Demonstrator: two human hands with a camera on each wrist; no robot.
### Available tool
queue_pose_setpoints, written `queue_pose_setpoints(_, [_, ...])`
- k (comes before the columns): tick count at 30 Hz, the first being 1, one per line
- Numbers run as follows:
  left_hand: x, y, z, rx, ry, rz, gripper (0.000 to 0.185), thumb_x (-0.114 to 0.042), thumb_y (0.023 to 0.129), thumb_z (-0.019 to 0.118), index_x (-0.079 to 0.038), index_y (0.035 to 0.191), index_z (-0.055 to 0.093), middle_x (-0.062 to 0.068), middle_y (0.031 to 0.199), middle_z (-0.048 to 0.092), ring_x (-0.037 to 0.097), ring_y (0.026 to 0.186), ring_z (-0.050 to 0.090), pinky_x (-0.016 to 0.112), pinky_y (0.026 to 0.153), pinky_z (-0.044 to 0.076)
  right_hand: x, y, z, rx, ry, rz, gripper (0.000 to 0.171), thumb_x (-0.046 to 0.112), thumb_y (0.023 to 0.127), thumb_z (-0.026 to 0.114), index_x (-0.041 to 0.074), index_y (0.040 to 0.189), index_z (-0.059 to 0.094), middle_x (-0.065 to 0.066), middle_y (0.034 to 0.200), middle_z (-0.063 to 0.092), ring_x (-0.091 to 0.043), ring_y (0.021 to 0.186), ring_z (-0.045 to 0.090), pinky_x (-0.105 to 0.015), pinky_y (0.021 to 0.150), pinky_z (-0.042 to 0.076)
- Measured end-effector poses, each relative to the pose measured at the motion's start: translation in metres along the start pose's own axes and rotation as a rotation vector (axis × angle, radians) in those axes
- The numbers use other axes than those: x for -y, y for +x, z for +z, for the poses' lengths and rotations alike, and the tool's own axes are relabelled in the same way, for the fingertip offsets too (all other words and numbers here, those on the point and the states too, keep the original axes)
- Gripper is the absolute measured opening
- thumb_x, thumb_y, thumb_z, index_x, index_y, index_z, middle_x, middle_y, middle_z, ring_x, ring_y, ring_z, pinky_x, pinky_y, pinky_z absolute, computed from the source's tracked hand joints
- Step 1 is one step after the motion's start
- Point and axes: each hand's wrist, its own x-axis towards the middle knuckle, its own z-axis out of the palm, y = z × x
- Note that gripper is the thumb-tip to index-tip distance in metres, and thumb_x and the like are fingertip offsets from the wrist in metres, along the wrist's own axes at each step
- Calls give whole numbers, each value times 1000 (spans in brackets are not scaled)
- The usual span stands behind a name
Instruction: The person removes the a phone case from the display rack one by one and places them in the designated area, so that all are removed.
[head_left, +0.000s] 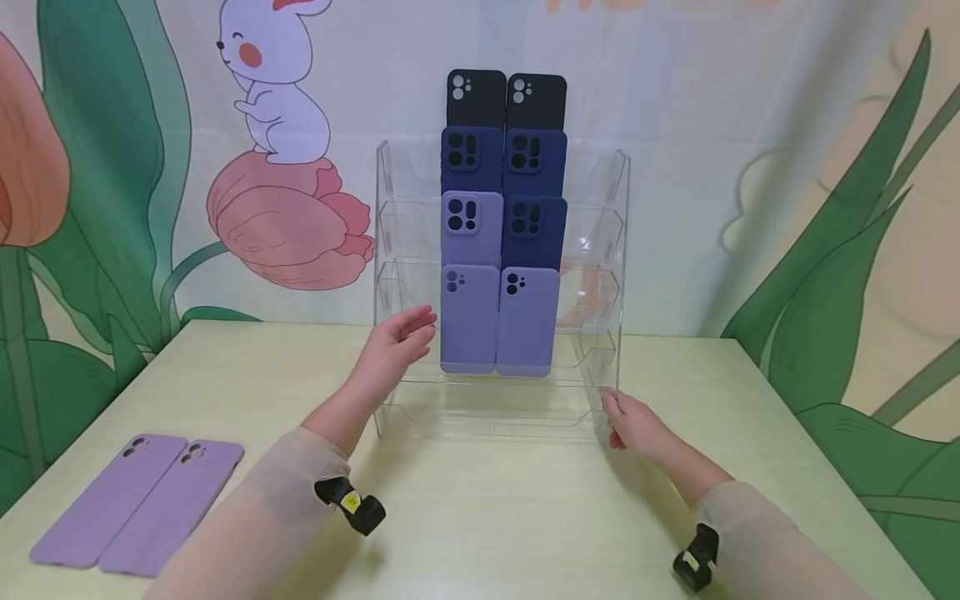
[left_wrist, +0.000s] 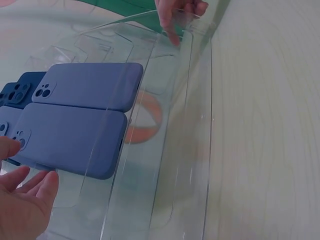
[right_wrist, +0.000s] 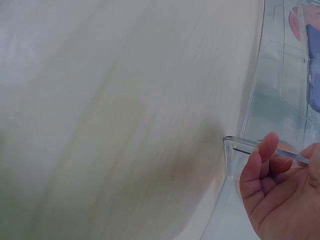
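A clear stepped display rack [head_left: 427, 382] stands on the table with phone cases in two columns. Its lowest tier holds two lavender cases, the left case [head_left: 468, 321] beside the right case [head_left: 527, 325]. Above them sit a lavender case [head_left: 471, 237] and a dark blue case [head_left: 533, 237], then two dark blue cases [head_left: 471, 171], and two black cases [head_left: 477, 108] on top. My left hand [head_left: 393, 346] is just left of the lowest left case, fingers loosely bent and holding nothing. My right hand [right_wrist: 280, 192] grips the rack's lower right side edge between thumb and fingers.
Two purple phone cases [head_left: 108, 500] lie side by side on the table [head_left: 480, 533] at the left. A printed curtain [head_left: 675, 208] with a rabbit and flowers hangs behind the rack. Each sleeve carries a small black camera [head_left: 363, 512].
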Motion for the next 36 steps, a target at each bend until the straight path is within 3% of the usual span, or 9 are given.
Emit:
queue_pose_setpoints(6, [1, 4, 7, -18, 22, 5, 48, -8, 96, 49, 2, 141, 35, 21, 137, 44, 31, 124, 45, 38, 98, 41, 0, 1, 1, -7, -1, -1, 48, 17, 103, 28, -15, 138, 26, -8, 64, 45, -14, 52, 49, -30, 56, 47])
queue_pose_setpoints(14, [4, 8, 13, -86, 95, 33, 44, -5, 93, 54, 1, 136, 44, 21, 128, 51, 33, 116, 52, 38, 92, 46, 2, 0, 2, -12, -5, 5, 48, 19, 103, 29, -14, 139, 27, -10, 71, 47, -16, 54, 51, -30, 56, 47])
queue_pose_setpoints(21, [5, 13, 17, -67, 145, 6, 35, -2, 94, 52, 4, 128, 51, 21, 121, 57, 30, 107, 58, 39, 87, 49, 2, 1, -7, 63, -26, 21, 50, 23, 104, 28, -12, 139, 28, -14, 79, 49, -18, 58, 55, -32, 58, 49])
queue_pose_setpoints(26, [3, 12, 18, -42, 128, 64, 29, 1, 93, 51, 9, 120, 55, 23, 114, 61, 27, 100, 61, 36, 85, 50, 6, 0, -13, 66, -37, 67, 45, 33, 103, 33, -7, 110, 51, -8, 68, 49, -19, 57, 54, -33, 56, 47])
queue_pose_setpoints(32, [-1, 7, 13, -84, 52, 60, 30, -1, 95, 50, 8, 123, 52, 22, 117, 58, 27, 103, 58, 35, 86, 49, 12, 3, -12, 34, -135, 44, 46, 38, 102, 32, 0, 84, 50, -1, 58, 45, -15, 51, 43, -31, 54, 38])
queue_pose_setpoints(34, [-2, 7, 11, -101, 32, 45, 31, -1, 95, 49, 7, 125, 51, 23, 120, 57, 28, 105, 57, 36, 88, 49, 11, 5, -10, 17, -186, 48, 48, 40, 102, 30, 1, 89, 53, -1, 56, 44, -15, 50, 40, -33, 56, 37])
queue_pose_setpoints(36, [-4, 6, 10, -116, 17, 46, 31, -1, 95, 49, 7, 125, 52, 23, 119, 57, 27, 104, 57, 35, 86, 49, 9, 6, -10, -11, -242, 48, 51, 41, 102, 28, -1, 105, 58, -4, 62, 50, -19, 57, 48, -37, 63, 42])
